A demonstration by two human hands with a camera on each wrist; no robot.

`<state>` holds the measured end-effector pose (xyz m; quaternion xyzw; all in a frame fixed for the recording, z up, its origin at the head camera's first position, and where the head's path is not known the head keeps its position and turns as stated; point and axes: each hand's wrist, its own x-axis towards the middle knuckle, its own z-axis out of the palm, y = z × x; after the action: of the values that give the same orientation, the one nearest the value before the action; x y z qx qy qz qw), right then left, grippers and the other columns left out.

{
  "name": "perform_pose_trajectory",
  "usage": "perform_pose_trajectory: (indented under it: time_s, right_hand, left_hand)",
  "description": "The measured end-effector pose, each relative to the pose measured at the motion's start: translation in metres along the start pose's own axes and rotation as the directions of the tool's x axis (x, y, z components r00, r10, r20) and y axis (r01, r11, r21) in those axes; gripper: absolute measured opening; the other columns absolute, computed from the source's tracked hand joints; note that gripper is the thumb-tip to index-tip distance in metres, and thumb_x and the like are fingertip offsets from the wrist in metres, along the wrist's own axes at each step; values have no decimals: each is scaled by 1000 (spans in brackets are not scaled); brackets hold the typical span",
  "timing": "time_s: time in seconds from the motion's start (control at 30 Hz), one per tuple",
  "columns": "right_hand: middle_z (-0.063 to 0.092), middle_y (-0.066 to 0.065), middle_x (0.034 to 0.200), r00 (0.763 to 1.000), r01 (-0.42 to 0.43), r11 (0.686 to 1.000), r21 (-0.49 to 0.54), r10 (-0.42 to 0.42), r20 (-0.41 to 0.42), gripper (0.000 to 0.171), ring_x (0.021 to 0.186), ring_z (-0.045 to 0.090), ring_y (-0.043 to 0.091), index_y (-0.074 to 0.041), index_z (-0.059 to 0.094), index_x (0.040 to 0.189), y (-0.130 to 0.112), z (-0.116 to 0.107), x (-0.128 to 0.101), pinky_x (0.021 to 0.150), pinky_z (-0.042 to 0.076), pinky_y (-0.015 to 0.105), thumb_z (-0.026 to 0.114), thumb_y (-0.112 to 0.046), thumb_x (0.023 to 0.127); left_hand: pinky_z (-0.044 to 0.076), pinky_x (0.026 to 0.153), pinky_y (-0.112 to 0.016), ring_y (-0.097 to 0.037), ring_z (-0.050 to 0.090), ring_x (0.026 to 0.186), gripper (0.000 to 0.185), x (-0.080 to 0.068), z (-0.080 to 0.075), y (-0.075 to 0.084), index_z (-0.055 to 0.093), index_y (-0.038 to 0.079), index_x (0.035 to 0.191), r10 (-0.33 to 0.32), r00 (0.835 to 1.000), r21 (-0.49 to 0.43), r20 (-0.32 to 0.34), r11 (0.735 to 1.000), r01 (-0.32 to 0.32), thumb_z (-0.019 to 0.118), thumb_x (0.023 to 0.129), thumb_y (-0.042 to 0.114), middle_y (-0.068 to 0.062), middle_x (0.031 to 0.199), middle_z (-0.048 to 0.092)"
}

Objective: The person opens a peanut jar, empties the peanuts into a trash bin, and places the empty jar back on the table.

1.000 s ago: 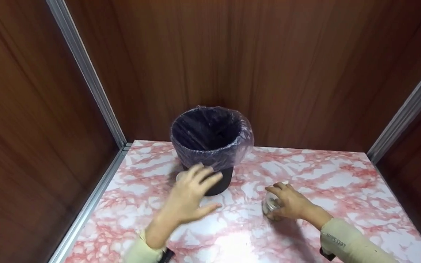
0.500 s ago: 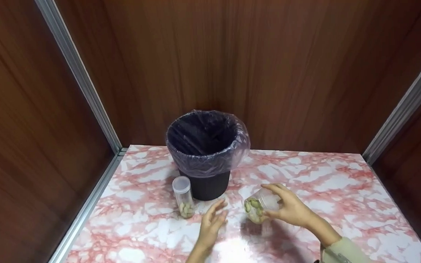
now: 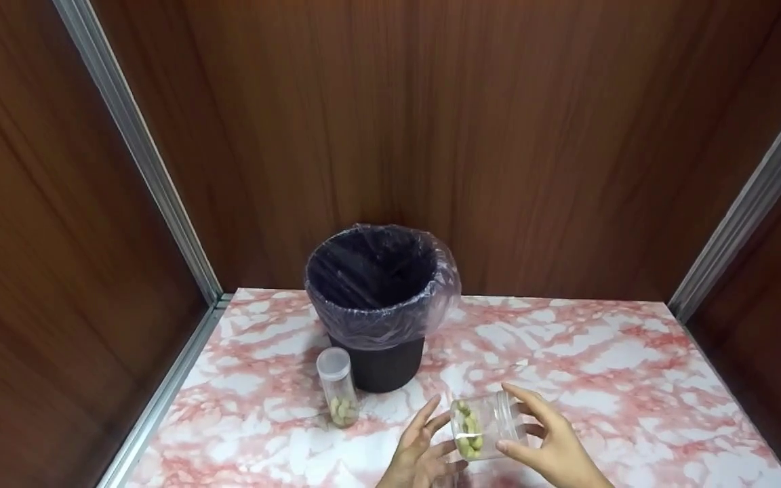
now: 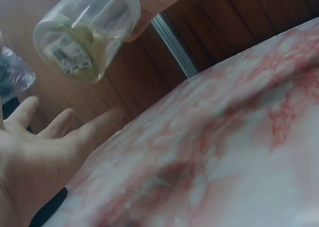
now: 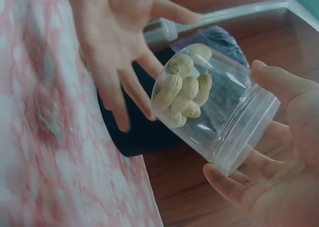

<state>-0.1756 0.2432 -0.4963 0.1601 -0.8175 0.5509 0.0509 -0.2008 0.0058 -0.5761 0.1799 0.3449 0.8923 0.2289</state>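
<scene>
A bin (image 3: 380, 305) stands on the tabletop (image 3: 601, 359) at the far middle. A tube (image 3: 337, 386) stands just near-left of it. Nearer, right of the tube, the right hand (image 3: 553, 447) holds a jar (image 3: 484, 427) above the tabletop, with the left hand (image 3: 421, 454) just left of it.

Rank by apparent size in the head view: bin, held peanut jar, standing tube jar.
1. Bin, clearly largest.
2. Held peanut jar in the right hand, wider.
3. Standing tube jar, taller but slimmer.
The jars are close; the held one is nearer the camera, so their order is unsure.

pink-veined marble table (image 3: 607, 352), black bin (image 3: 387, 366), brown wood walls (image 3: 533, 135)
</scene>
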Motion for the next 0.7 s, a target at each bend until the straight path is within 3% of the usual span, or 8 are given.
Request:
perform_pose_trajectory:
  time_s: [0.13,0.27,0.37,0.5,0.6,0.7]
  right_hand:
    - [43,13,144,1000,-16,1000,2,16,-3,73,118,42,35,-12,45,143,-1,6,0,90,49,55,81,-18,80]
    - [40,16,145,1000,-14,1000,14,14,14,78,122,40,43,-11,42,145,-5,10,3,92,45,61,82,-18,78]
    - [36,16,148,996,-85,996,-19,86,5,73,123,43,43,-15,38,148,-11,13,7,93,45,60,75,-20,86]
    - [45,20,142,975,-220,970,-101,219,-21,57,94,62,33,-17,39,148,-20,16,15,74,56,45,59,-34,97]
    - [51,26,132,956,-291,951,-102,293,4,59,70,61,25,-12,43,145,-22,19,17,55,56,38,58,-43,96]
    - [51,27,129,945,-320,945,-71,324,53,63,66,59,23,-8,43,144,-18,22,13,52,55,37,63,-41,94]
  left_hand:
    - [50,91,-49,-33,54,116,83,8,5,2,15,8,155,-9,999,-3,52,1000,9,64,94,33,-18,142,32]
    - [54,85,-46,-30,56,112,70,12,5,3,29,2,149,28,1000,27,12,999,-28,67,92,14,-17,133,44]
    - [56,82,-42,-27,55,111,64,14,3,5,34,-2,144,75,997,56,-27,996,-73,66,90,5,-15,128,48]
    - [57,79,-41,-28,56,110,65,16,0,8,34,-3,144,108,992,86,-61,991,-102,67,89,5,-17,129,48]
    - [57,78,-42,-29,58,108,65,11,-2,8,34,-1,144,96,992,93,-83,992,-89,67,89,7,-18,130,48]
    - [56,84,-40,-28,55,111,63,1,-4,3,36,-1,144,96,991,108,-94,990,-86,66,89,5,-18,131,48]
